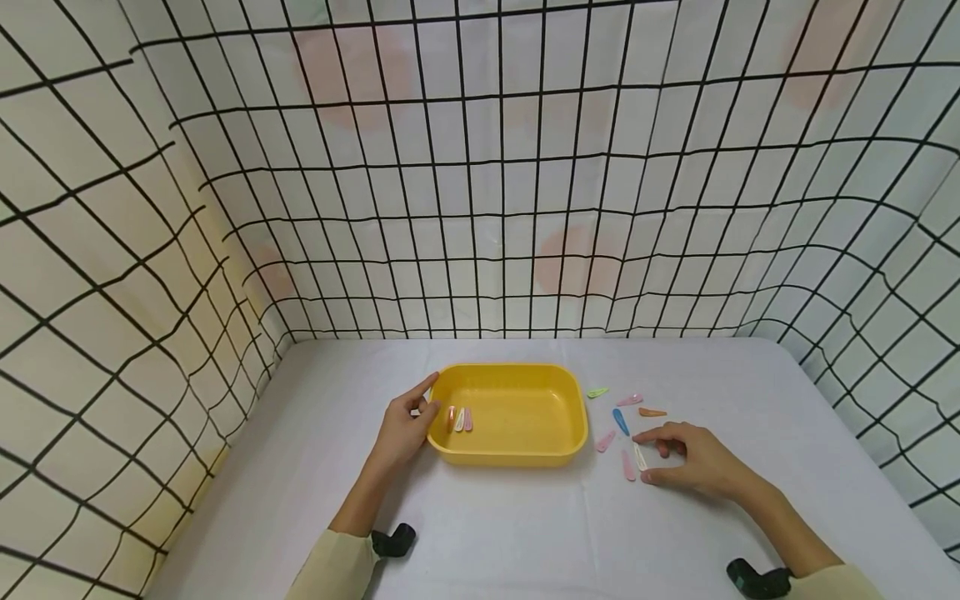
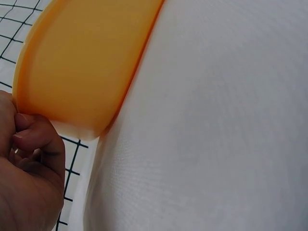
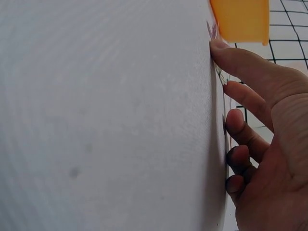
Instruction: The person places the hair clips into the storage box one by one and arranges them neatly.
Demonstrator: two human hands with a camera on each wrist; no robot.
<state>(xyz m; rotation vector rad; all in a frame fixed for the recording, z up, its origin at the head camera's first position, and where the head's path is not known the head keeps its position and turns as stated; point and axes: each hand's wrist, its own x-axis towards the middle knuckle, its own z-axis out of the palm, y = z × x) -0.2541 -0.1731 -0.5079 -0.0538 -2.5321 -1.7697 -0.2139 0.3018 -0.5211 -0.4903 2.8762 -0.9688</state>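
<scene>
A yellow tray (image 1: 510,458) stands on the table with three hair clips at its left end: an orange one (image 1: 452,418), a white one (image 1: 460,420) and a pink one (image 1: 468,419). My left hand (image 1: 402,429) grips the tray's left rim, thumb on the edge; the left wrist view shows its fingers curled against the tray wall (image 2: 72,72). To the right of the tray, my right hand (image 1: 693,460) pinches a white snap hair clip (image 1: 640,457) on the cloth, index finger at its far end and thumb at its near end.
Around the right hand lie a blue clip (image 1: 620,421), an orange clip (image 1: 652,412), a green clip (image 1: 597,392) and several pink clips (image 1: 628,465). A black wire grid (image 1: 502,208) encloses the white-covered table (image 1: 525,533) at the back and sides.
</scene>
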